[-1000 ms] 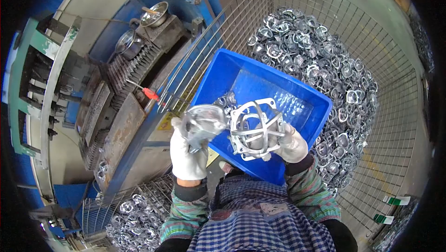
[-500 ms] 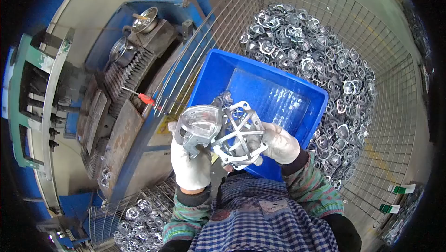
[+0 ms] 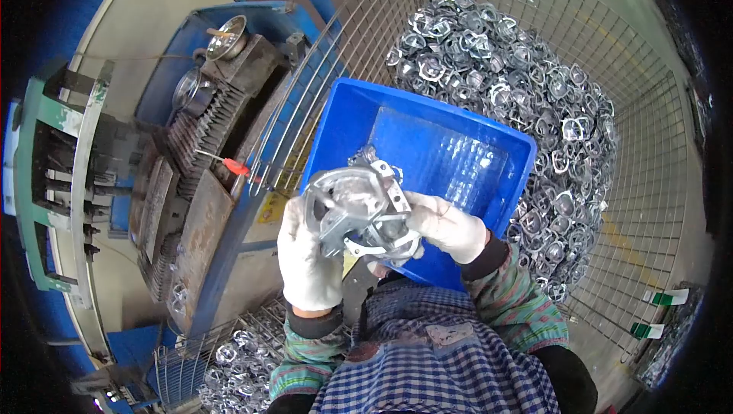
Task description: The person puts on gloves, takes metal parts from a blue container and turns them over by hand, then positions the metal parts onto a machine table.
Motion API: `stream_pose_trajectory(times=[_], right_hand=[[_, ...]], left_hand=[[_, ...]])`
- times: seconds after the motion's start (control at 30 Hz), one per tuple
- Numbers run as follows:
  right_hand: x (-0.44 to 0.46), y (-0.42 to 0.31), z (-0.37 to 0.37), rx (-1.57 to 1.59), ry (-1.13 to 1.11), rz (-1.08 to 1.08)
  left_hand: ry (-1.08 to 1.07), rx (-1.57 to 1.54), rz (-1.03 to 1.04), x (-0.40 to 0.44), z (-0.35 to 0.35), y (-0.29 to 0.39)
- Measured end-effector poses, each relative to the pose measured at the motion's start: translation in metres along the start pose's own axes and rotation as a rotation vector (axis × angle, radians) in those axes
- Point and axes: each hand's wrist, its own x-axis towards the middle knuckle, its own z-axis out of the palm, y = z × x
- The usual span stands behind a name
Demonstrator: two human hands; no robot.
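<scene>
My left hand, in a white glove, is closed around a grey metal casting with a rounded, dished side. Opposite it, my gloved right hand grips a silvery open-frame metal casting with bars and small holes. The two castings overlap in view and look pressed together, slightly blurred; whether they are seated in each other cannot be made out. Both are held over the near left part of a blue plastic bin. A few small metal bits show in the bin behind the castings.
A wire mesh cage at the right holds a heap of metal castings. Another heap lies in a basket at lower left. To the left stands a machine with metal bowls and a red-handled tool.
The two castings, apart or barely touching before, now overlap. The open-frame casting has turned and moved left with my right hand. My left hand has stayed nearly in place.
</scene>
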Motion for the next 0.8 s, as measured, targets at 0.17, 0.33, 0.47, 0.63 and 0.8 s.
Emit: stream_pose_trajectory(times=[0.17, 0.33, 0.47, 0.63, 0.8], right_hand=[[0.008, 0.006, 0.006, 0.080, 0.183, -0.167], [0.007, -0.004, 0.008, 0.464, 0.266, -0.238], [0.008, -0.007, 0.011, 0.580, 0.269, -0.225], [0.006, -0.007, 0.013, 0.517, 0.223, -0.221], [0.001, -0.015, 0.017, 0.474, 0.217, -0.241]], left_hand=[[-0.026, -0.157, -0.009, 0.009, 0.001, 0.003], [0.191, -0.212, 0.155, 0.019, -0.023, 0.016], [0.109, -0.198, 0.170, 0.013, -0.028, 0.015], [0.094, -0.146, 0.152, 0.013, -0.041, 0.002], [0.149, -0.094, 0.125, 0.010, -0.038, 0.001]])
